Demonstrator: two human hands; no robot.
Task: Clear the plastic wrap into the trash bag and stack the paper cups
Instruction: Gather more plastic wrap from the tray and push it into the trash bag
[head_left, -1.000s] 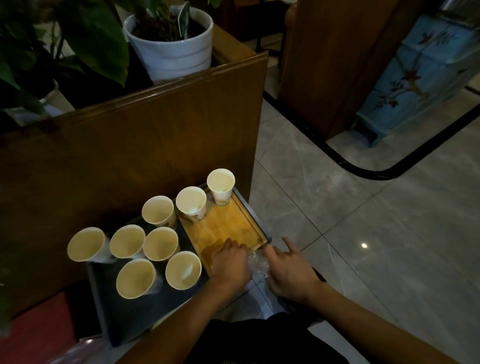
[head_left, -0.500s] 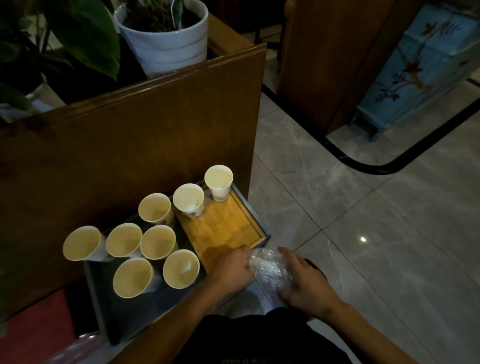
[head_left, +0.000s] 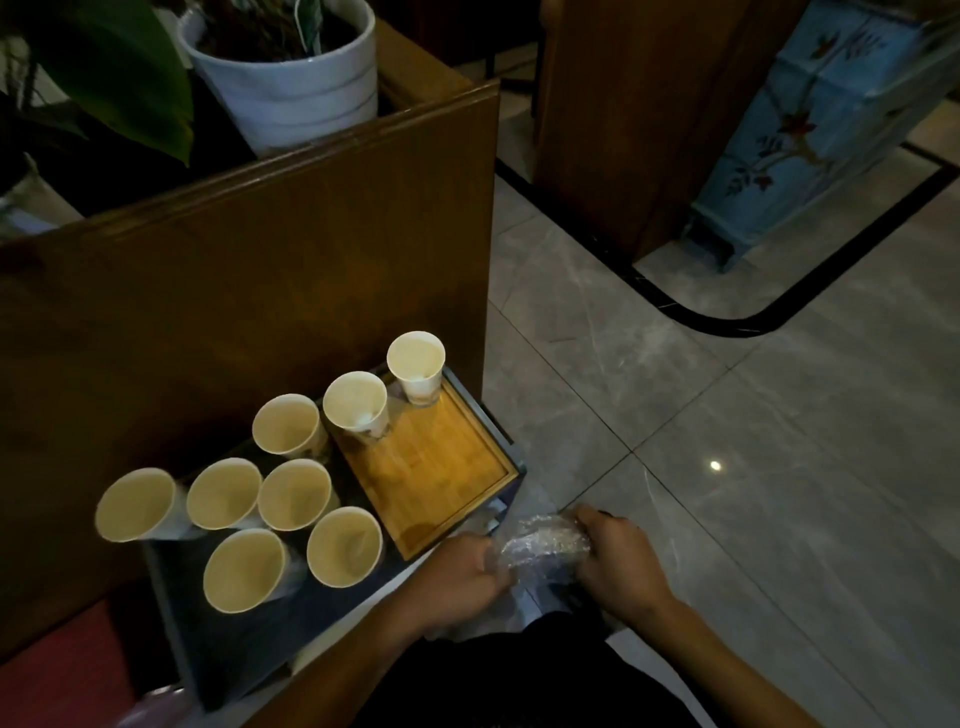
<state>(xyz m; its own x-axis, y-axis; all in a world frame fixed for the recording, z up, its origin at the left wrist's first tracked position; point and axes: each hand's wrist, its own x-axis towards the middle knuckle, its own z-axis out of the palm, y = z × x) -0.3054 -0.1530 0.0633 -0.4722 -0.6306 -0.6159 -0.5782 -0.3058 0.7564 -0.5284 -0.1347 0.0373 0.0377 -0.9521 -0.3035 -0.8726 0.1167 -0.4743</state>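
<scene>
Hands (head_left: 540, 569) clutching crinkled clear plastic wrap (head_left: 545, 540)

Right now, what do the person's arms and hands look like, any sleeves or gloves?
Both forearms are bare up to the frame edge, with no sleeves showing. The left hand and right hand wear no gloves; no rings, watch or bracelets can be made out in the dim light.

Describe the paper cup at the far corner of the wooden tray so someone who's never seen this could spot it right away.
Start at the tall brown wooden panel; a dark cart of paper cups sits at its foot. On the cart lies a light wooden tray. The cup stands upright at the tray's far corner, farthest from both hands, the end of the row.
</scene>
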